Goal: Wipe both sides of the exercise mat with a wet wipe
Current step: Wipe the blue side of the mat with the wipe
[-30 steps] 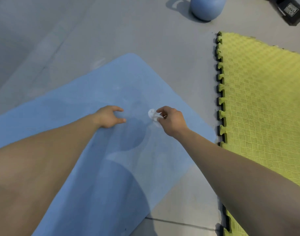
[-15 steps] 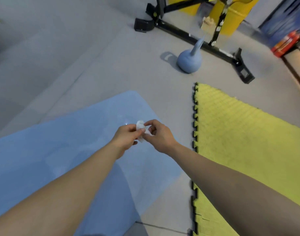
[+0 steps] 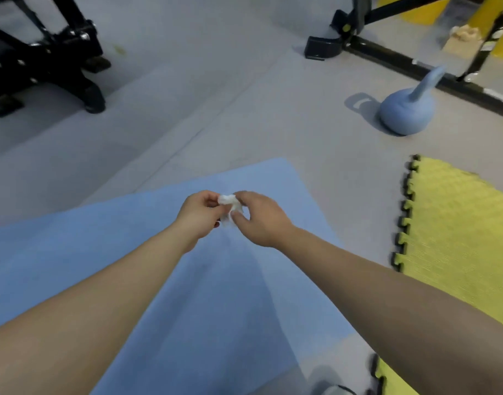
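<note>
1. My left hand [image 3: 197, 213] and right hand [image 3: 259, 218] both pinch the small crumpled white wet wipe [image 3: 229, 205] between them, raised above the flat blue foam exercise mat [image 3: 82, 252].
2. The mat lies directly beneath, its long axis running toward eight o'clock; its far corner sits at twelve o'clock, equally near either hand.
</note>
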`<state>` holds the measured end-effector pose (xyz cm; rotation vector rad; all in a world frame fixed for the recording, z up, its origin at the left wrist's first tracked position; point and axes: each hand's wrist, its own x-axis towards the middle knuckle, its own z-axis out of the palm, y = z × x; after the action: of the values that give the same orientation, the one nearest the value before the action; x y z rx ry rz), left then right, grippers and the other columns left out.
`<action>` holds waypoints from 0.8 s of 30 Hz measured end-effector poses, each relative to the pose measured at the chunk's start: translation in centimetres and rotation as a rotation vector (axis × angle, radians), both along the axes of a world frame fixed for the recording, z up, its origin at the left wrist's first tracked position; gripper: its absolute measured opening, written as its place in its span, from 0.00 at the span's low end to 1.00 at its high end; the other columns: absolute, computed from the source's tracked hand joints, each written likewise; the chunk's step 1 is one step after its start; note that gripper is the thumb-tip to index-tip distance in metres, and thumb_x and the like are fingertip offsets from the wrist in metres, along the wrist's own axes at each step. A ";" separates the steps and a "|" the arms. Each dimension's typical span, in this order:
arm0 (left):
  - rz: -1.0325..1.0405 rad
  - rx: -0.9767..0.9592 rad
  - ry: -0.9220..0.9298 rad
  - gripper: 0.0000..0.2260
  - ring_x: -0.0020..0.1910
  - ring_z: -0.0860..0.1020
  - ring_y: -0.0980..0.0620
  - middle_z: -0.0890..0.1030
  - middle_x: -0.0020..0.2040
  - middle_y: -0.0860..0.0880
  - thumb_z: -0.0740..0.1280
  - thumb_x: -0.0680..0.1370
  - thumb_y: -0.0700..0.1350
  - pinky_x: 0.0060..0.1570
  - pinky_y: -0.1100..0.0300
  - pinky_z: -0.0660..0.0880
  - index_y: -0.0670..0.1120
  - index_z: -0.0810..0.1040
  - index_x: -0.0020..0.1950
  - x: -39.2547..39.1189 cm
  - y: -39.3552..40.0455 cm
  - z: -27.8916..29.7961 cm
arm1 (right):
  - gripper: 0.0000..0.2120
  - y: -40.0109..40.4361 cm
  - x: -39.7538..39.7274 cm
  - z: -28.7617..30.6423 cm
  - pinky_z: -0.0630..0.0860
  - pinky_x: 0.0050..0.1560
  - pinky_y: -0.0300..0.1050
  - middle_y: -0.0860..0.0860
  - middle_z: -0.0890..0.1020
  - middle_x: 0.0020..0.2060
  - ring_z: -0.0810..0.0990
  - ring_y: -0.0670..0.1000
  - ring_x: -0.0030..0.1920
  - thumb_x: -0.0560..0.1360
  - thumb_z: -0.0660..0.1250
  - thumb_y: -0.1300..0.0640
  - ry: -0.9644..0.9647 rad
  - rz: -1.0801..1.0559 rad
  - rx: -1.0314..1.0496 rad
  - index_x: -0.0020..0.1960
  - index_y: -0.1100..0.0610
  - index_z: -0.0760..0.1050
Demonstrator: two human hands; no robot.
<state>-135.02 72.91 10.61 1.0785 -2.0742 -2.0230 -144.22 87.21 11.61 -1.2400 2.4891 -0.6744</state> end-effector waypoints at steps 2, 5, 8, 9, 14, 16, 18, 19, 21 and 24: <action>0.038 -0.037 -0.026 0.05 0.45 0.82 0.48 0.84 0.46 0.47 0.72 0.77 0.38 0.50 0.53 0.79 0.45 0.79 0.49 -0.1 -0.9 -0.7 | 0.12 -1.5 -0.8 -0.8 0.75 0.50 0.46 0.47 0.81 0.52 0.78 0.49 0.51 0.77 0.64 0.50 -0.251 0.007 -0.102 0.60 0.51 0.75; 0.121 -0.093 -0.051 0.04 0.44 0.81 0.48 0.82 0.45 0.46 0.72 0.78 0.39 0.50 0.52 0.79 0.44 0.78 0.49 -0.3 -2.6 -1.1 | 0.09 -4.3 -2.5 -1.9 0.73 0.41 0.40 0.47 0.81 0.45 0.78 0.47 0.43 0.76 0.69 0.51 -0.327 0.019 -0.192 0.54 0.52 0.76; 0.177 -0.119 -0.069 0.03 0.43 0.80 0.46 0.81 0.43 0.45 0.71 0.79 0.40 0.56 0.44 0.79 0.43 0.78 0.50 -0.1 -4.7 -0.8 | 0.05 -7.3 -3.3 -2.7 0.67 0.31 0.31 0.48 0.80 0.41 0.75 0.45 0.36 0.76 0.69 0.52 -0.425 0.016 -0.225 0.50 0.51 0.76; 0.186 -0.140 -0.081 0.03 0.43 0.80 0.46 0.82 0.43 0.45 0.71 0.79 0.40 0.57 0.42 0.78 0.43 0.78 0.51 0.1 -5.2 -0.5 | 0.04 -8.2 -3.2 -2.9 0.67 0.30 0.32 0.48 0.80 0.40 0.75 0.46 0.36 0.76 0.69 0.52 -0.451 0.015 -0.238 0.49 0.50 0.75; 0.217 -0.209 -0.114 0.03 0.42 0.80 0.45 0.83 0.43 0.44 0.72 0.79 0.44 0.49 0.47 0.77 0.46 0.80 0.49 1.6 -6.9 0.9 | 0.03 -10.9 -2.1 -3.5 0.79 0.38 0.48 0.51 0.83 0.41 0.82 0.52 0.39 0.77 0.65 0.54 -0.561 -0.003 -0.270 0.46 0.51 0.77; 0.193 -0.214 -0.122 0.05 0.40 0.78 0.47 0.82 0.41 0.45 0.73 0.78 0.45 0.43 0.52 0.73 0.45 0.79 0.47 2.1 -7.3 0.8 | 0.04 -11.4 -1.7 -4.1 0.81 0.42 0.53 0.52 0.83 0.41 0.83 0.52 0.40 0.77 0.65 0.55 -0.590 -0.001 -0.258 0.46 0.52 0.78; 0.190 -0.199 -0.126 0.08 0.37 0.75 0.50 0.79 0.40 0.47 0.75 0.76 0.45 0.40 0.55 0.71 0.45 0.78 0.47 2.6 -7.6 0.1 | 0.03 -11.9 -1.8 -4.7 0.81 0.44 0.52 0.51 0.83 0.41 0.83 0.51 0.40 0.76 0.66 0.55 -0.644 -0.012 -0.259 0.46 0.52 0.79; 0.190 -0.176 -0.114 0.08 0.38 0.74 0.50 0.79 0.40 0.48 0.75 0.76 0.46 0.41 0.56 0.71 0.45 0.77 0.47 2.7 -7.7 -0.3 | 0.03 -11.9 -1.9 -5.0 0.81 0.44 0.50 0.51 0.83 0.42 0.83 0.50 0.40 0.76 0.66 0.55 -0.680 -0.016 -0.258 0.46 0.52 0.79; 0.195 -0.093 -0.070 0.09 0.42 0.77 0.51 0.81 0.42 0.49 0.75 0.76 0.45 0.48 0.55 0.76 0.44 0.77 0.48 3.2 -7.9 -0.9 | 0.03 -11.9 -2.3 -5.1 0.78 0.45 0.48 0.51 0.83 0.43 0.80 0.50 0.42 0.76 0.68 0.54 -0.759 -0.010 -0.246 0.46 0.53 0.78; 0.163 0.052 0.003 0.07 0.47 0.82 0.51 0.83 0.44 0.50 0.73 0.77 0.43 0.56 0.52 0.79 0.44 0.76 0.47 4.1 -7.7 -1.4 | 0.03 -11.5 -3.2 -4.2 0.78 0.55 0.54 0.51 0.82 0.41 0.80 0.51 0.44 0.75 0.69 0.57 -0.937 -0.022 -0.231 0.44 0.55 0.78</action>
<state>-130.94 65.18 9.21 1.2091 -1.8739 -2.0093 -147.42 75.67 7.40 -0.6926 1.6697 -1.2224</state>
